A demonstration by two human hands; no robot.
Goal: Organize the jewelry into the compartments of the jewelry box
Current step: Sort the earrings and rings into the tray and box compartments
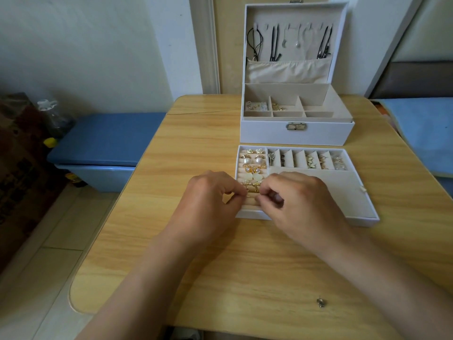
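A white jewelry box (294,133) stands open at the back of the table, with necklaces (274,42) hanging in its lid. Its removable tray (367,217) lies in front of it. The tray's ring rolls (252,168) at the left hold pearl and gold earrings. My left hand (210,197) and my right hand (301,200) meet over the lower ring rolls, fingertips curled together. Each seems to pinch a small gold piece (252,196), mostly hidden by the fingers. A small metal piece (320,303) lies alone on the table near me.
The wooden table (196,253) has a narrow row of earring slots (308,159) in the tray's top. A blue storage bin (103,143) sits left of the table. A bed edge (421,133) lies to the right.
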